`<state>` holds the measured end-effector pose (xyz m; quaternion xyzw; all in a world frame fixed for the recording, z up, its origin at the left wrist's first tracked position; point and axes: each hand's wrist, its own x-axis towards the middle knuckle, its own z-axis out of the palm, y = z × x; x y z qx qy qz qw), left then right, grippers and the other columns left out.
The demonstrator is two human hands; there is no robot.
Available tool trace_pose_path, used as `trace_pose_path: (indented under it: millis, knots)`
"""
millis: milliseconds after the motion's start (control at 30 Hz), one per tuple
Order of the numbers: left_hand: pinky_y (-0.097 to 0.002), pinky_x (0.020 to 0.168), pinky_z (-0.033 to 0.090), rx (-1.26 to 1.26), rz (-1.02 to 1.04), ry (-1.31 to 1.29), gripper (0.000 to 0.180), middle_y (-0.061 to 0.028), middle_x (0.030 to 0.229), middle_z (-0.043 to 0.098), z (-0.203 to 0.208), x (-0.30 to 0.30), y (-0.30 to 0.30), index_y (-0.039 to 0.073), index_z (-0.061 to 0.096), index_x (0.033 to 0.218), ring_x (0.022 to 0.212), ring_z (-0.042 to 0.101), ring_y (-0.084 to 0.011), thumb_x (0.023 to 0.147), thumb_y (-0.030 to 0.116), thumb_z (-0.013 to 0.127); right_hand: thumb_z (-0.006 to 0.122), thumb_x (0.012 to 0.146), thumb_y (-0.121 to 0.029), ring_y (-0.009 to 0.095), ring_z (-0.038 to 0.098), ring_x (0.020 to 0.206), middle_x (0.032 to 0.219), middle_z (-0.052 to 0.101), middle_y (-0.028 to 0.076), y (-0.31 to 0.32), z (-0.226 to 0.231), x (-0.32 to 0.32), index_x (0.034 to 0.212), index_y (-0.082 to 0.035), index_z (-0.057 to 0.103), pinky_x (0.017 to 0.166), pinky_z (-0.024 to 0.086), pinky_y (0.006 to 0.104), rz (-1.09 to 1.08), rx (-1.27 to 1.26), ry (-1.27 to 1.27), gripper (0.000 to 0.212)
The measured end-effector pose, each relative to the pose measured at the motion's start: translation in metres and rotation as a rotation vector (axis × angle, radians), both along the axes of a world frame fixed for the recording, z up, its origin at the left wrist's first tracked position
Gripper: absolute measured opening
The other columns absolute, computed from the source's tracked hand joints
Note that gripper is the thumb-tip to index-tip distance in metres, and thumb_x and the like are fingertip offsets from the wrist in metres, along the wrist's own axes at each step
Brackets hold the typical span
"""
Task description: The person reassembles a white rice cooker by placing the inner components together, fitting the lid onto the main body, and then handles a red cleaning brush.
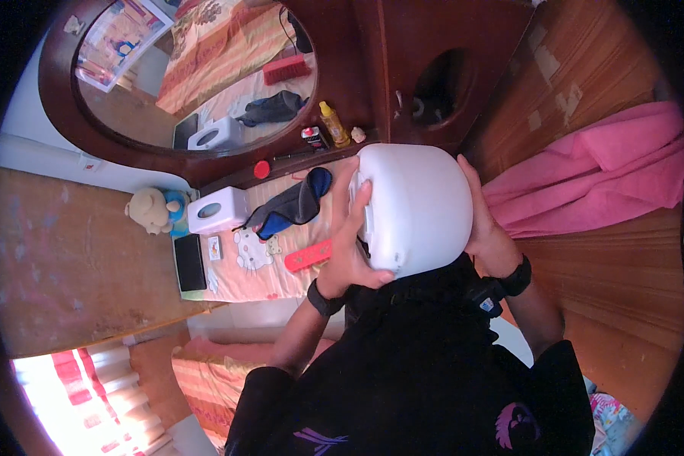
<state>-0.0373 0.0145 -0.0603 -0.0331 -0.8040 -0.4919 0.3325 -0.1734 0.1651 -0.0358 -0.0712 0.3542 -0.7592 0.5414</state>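
Note:
Up close in front of my chest is a rounded white plastic appliance-like object [422, 205], smooth and bulky; its exact kind cannot be made out. My left hand [348, 247] grips its left side, with the thumb along the lower edge and the fingers spread up the side. On the opposite side, my right hand [485, 220] is pressed against it, its fingers partly hidden behind the object. It is held up between both palms and blocks part of the dressing table [277, 283] from view. A red-pink flat case [308, 256] lies on the cloth just beyond my left hand.
On the dressing table are a grey-blue cloth pouch [295, 204], a white tissue box [219, 210], a dark tablet-like panel [190, 262] and a plush toy [156, 210]. A yellow bottle [333, 124] stands below the oval mirror [194, 72]. Pink fabric [593, 171] hangs at right.

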Motion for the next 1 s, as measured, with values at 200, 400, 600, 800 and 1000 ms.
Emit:
trace_pose_path:
  millis: [200,400,600,800,1000]
  knots:
    - [-0.0374,0.100,0.031,0.661,-0.064,-0.168,0.094,-0.0192,0.139,0.029,-0.002,0.004,0.013,0.005,0.017,0.140,0.123,0.038,-0.0310,0.075,0.069,0.042,0.049,0.067,-0.075,0.034,0.018,0.132,0.144,0.012,0.019,0.009,0.005,0.008,0.138,-0.002,0.014,0.107,0.015,0.0443,-0.069,0.051,0.978,0.108]
    - [-0.0399,0.096,0.040,1.391,-0.090,-0.262,0.074,-0.0157,0.133,0.039,-0.003,0.006,0.025,0.005,0.023,0.137,0.117,0.045,-0.0289,0.086,0.058,0.026,0.071,0.049,-0.064,0.044,0.011,0.131,0.143,0.008,0.026,0.019,0.009,-0.006,0.138,-0.001,0.012,0.107,0.011,0.0500,0.012,0.017,1.795,0.124]
    - [-0.0384,0.098,0.036,0.945,0.016,-0.144,0.089,-0.0173,0.134,0.035,-0.019,0.009,0.023,0.003,0.021,0.138,0.119,0.041,-0.0288,0.078,0.068,0.036,0.063,0.067,-0.053,0.036,0.017,0.132,0.144,0.015,0.019,-0.002,-0.017,0.017,0.139,-0.002,0.015,0.107,0.015,0.0449,-0.233,-0.093,1.193,0.100]
    - [-0.0427,0.105,0.019,0.126,0.036,0.007,0.105,-0.0218,0.141,0.021,-0.001,-0.006,0.011,-0.003,0.024,0.136,0.131,0.020,-0.0322,0.066,0.069,0.054,0.023,0.090,-0.058,0.021,0.038,0.124,0.135,0.037,0.013,0.003,-0.002,0.003,0.136,-0.002,0.027,0.103,0.030,0.0357,0.040,0.017,0.160,0.072]
    - [-0.0367,0.097,0.036,1.037,-0.032,-0.150,0.100,-0.0163,0.134,0.034,-0.005,0.005,0.024,-0.001,0.020,0.137,0.119,0.042,-0.0275,0.071,0.066,0.053,0.044,0.069,-0.076,0.030,0.013,0.134,0.146,0.008,0.017,0.009,0.001,0.002,0.140,-0.003,0.003,0.107,0.014,0.0411,-0.065,-0.014,1.350,0.110]
